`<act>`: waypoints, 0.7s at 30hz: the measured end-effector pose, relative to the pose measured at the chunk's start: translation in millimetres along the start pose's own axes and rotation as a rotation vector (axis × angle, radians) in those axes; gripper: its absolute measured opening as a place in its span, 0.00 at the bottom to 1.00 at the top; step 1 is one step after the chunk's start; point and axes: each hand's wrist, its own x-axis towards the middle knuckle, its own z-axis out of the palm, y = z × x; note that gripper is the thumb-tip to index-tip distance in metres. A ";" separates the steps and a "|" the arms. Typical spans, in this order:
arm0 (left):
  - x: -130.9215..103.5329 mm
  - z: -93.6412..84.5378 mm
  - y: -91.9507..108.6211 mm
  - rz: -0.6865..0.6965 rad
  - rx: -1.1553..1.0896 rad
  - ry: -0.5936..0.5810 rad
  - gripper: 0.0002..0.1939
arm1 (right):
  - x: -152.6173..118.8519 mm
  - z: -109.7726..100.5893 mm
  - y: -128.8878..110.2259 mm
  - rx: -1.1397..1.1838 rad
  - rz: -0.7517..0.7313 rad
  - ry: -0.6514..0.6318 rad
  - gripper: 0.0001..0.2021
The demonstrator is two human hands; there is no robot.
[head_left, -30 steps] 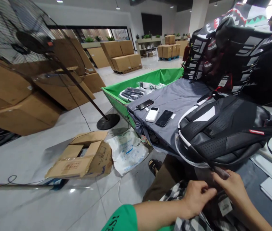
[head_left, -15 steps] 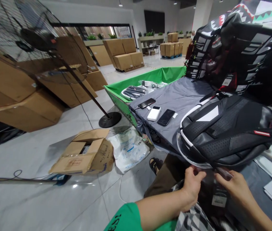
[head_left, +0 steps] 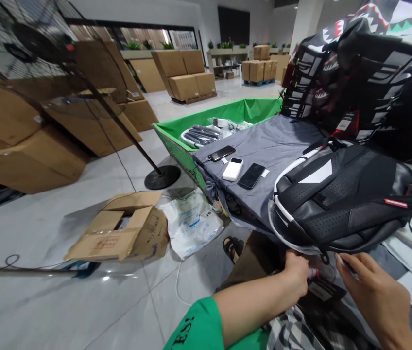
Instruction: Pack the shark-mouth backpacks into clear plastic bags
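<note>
Backpack [head_left: 348,197] just past L hand [head_left: 296,274] & R hand [head_left: 379,291]; can't tell if either grip's clenched on sth.

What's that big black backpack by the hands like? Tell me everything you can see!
The black backpack lies on the grey cloth, straps facing up. It looks shiny and leather-like in places, with dotted padding, a white patch, white edging and a small red-and-white tag. The left hand and right hand are by its near edge; I can't tell whether they touch it.
</note>
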 end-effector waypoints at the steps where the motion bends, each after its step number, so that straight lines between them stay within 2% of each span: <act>1: -0.7 2.0 1.4 -0.024 -0.028 -0.001 0.12 | 1.3 -1.5 -4.5 -0.040 -0.020 0.010 0.26; 5: -2.6 -0.6 -2.5 -0.057 -0.125 -0.032 0.10 | 1.6 1.7 -23.8 -0.076 -0.076 0.026 0.25; 10: -2.9 -14.4 -11.4 0.000 -0.212 -0.119 0.18 | -6.5 8.4 -43.7 -0.043 -0.118 0.040 0.21; 13: -7.5 -19.0 -8.0 0.019 -0.181 -0.151 0.20 | -11.8 4.8 -47.3 0.016 -0.129 0.029 0.16; 19: -21.9 -22.2 6.1 0.081 -0.105 -0.324 0.13 | -25.2 6.1 -45.1 0.027 -0.165 0.003 0.12; 21: -21.2 -22.0 4.3 0.114 -0.034 -0.304 0.13 | -30.5 12.0 -44.3 0.023 -0.153 -0.008 0.13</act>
